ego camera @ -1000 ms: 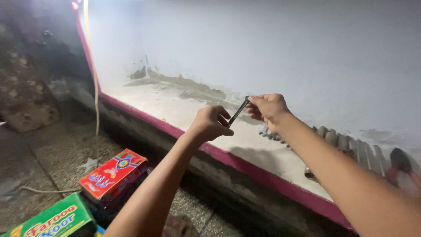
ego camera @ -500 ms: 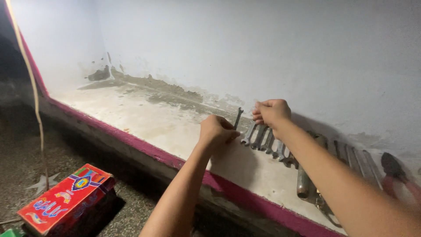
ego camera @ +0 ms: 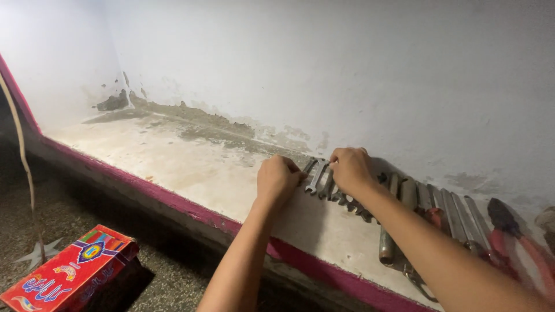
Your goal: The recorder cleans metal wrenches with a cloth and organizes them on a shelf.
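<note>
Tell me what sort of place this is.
Probably a home workshop or storage nook: a row of wrenches and red-handled pliers lies on a rough concrete ledge with a magenta edge, against a stained white wall, above a speckled floor.

wrenches (ego camera: 319,176): dull silver-grey metal
ledge (ego camera: 191,162): pale cream, patched with grey-brown stains
ledge edge (ego camera: 173,199): magenta pink stripe
wall (ego camera: 347,69): flat off-white
pliers (ego camera: 520,240): red handles, dark head
box (ego camera: 69,277): red, with multicoloured print
floor (ego camera: 75,214): speckled grey
</note>
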